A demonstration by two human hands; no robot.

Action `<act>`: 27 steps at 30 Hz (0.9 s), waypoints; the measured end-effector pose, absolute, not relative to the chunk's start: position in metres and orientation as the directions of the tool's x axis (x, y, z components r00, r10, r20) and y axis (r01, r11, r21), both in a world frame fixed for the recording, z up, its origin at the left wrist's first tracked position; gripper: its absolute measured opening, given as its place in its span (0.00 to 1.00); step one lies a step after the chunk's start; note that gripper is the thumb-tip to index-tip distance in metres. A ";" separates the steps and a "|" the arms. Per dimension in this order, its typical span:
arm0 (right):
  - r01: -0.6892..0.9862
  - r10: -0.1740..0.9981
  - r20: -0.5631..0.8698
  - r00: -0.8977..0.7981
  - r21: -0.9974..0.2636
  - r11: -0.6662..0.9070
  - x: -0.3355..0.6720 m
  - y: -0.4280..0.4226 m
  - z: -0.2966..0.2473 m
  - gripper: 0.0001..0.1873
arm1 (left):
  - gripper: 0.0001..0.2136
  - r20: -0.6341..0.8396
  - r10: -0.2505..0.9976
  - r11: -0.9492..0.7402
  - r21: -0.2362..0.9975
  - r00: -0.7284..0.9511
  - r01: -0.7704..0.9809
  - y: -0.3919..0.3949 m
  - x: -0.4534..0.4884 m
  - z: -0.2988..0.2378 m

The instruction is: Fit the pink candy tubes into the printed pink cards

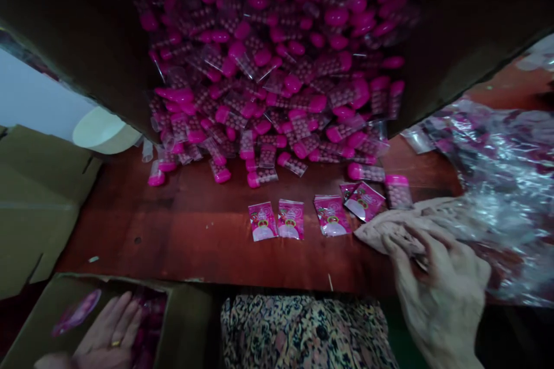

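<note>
My left hand (108,328) is over an open cardboard box (186,317) at the lower left, palm up with the fingers stretched out and a ring on one. A pink packet (78,312), blurred, is beside its fingers inside the box, apart from the hand. My right hand (441,288) rests its fingertips, spread apart, on a crumpled pale cloth (381,230) on the right of the table. Near it are small pink printed sachets (331,216) in a stack, with more sachets (364,202) fanned beside it. Two further sachet piles (262,222) stand to the left.
A large heap of clear, pink-capped containers of small beads (259,92) spills from a tipped carton (56,29) onto the red-brown table (173,236). Clear plastic bags (511,202) cover the right side. A white bowl (106,131) and cardboard flaps (38,202) are at left.
</note>
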State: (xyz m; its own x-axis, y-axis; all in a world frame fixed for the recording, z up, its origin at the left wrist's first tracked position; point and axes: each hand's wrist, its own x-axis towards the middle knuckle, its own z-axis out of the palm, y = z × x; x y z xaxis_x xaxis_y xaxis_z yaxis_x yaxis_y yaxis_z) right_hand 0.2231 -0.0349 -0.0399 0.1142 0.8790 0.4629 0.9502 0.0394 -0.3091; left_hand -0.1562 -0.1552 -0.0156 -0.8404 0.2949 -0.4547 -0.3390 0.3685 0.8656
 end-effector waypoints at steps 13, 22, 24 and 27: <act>0.937 0.786 0.595 0.169 -0.344 0.059 0.218 -0.031 -0.048 0.17 | 0.08 -0.032 0.859 0.204 0.936 -0.512 0.285 -0.047 -0.025 -0.038; 0.768 0.887 0.362 -0.285 -0.467 0.437 0.074 -0.002 -0.063 0.10 | 0.10 -0.132 0.770 0.252 0.962 -0.624 0.107 -0.050 -0.047 -0.050; 0.773 0.887 0.359 -0.289 -0.460 0.438 0.071 0.000 -0.070 0.12 | 0.10 -0.155 0.766 0.259 0.963 -0.623 0.079 -0.050 -0.049 -0.050; 0.774 0.885 0.373 -0.280 -0.457 0.438 0.074 0.001 -0.074 0.15 | 0.11 -0.178 0.766 0.270 0.961 -0.618 0.058 -0.046 -0.050 -0.049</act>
State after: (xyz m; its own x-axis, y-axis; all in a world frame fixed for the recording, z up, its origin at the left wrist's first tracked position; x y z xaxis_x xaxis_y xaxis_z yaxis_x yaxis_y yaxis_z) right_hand 0.0737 0.0008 -0.0738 -0.2798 0.8846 0.3731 0.7740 0.4378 -0.4575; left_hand -0.0499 -0.0457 -0.0489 -0.6175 0.7661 -0.1783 0.0577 0.2702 0.9611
